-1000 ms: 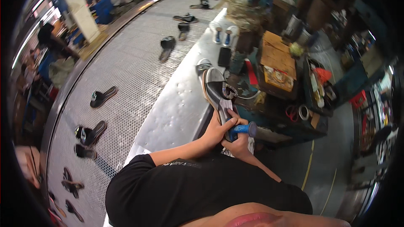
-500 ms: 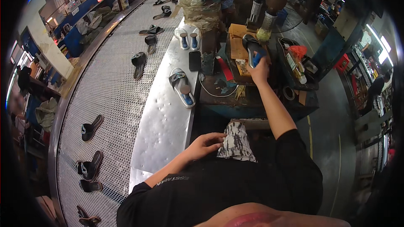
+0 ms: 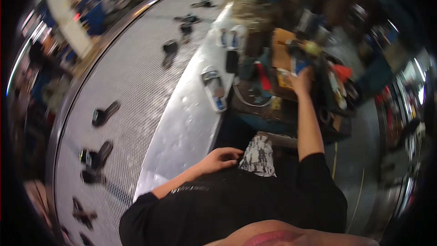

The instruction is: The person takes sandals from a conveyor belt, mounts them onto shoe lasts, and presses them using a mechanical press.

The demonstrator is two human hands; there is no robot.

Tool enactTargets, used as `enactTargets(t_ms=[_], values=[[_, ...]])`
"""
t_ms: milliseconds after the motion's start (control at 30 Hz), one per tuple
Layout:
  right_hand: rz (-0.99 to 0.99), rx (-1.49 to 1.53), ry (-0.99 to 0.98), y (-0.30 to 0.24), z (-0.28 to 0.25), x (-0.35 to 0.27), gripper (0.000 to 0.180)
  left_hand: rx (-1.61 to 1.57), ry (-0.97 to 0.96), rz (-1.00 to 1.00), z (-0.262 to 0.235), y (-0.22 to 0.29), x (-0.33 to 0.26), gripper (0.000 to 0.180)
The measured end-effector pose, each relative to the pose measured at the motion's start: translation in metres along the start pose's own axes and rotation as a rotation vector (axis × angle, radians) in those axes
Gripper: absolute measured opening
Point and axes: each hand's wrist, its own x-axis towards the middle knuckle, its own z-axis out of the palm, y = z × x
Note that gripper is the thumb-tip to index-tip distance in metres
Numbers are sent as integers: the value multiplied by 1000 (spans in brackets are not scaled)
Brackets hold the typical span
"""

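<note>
At the press-like machine on the right, my right hand (image 3: 304, 82) is closed around the blue rear part of a dark sandal (image 3: 296, 48). The sandal lies over a tan board (image 3: 282, 41), below a pale yellow rounded tip; blur hides whether they touch. My left hand (image 3: 221, 159) rests low in front of me with loosely bent fingers apart and nothing in them. It is beside a black-and-white patterned cloth (image 3: 259, 157). A silver-strapped sandal with a blue heel part (image 3: 213, 86) lies on the metal ledge (image 3: 170, 141).
Several dark sandals (image 3: 104, 114) lie on the mesh conveyor (image 3: 132, 95) at left. Farther along the ledge are a white pair with blue posts (image 3: 233, 38) and a black phone-like slab (image 3: 231, 61). A red strip (image 3: 262, 75), a white cable and a cluttered tray (image 3: 339, 89) sit near the machine.
The whole view has shifted, moving the ledge and machine rightward in the picture, with blur. My right hand still grips the sandal at the machine; my left hand stays by the patterned cloth.
</note>
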Motion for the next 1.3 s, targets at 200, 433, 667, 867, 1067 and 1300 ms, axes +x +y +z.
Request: enactTargets(t_ms=[200, 433, 667, 867, 1067, 1300], values=[[-51, 386, 293, 84, -23, -11, 77, 257, 201, 359, -31, 7, -13, 35], [-23, 310, 68, 55, -54, 7, 55, 816, 800, 104, -276, 29, -40, 46], [8, 326, -35, 16, -64, 16, 53, 1312, 1159, -816, -438, 0, -173, 80], [-40, 315, 135, 38, -37, -4, 78, 1514, 1045, -708, -380, 26, -104, 63], [4, 232, 234, 8, -30, -37, 89, 1351, 676, -392, -322, 69, -91, 53], [-447, 679, 79, -131, -12, -166, 79, 90, 919, 696, -211, 162, -130, 85]])
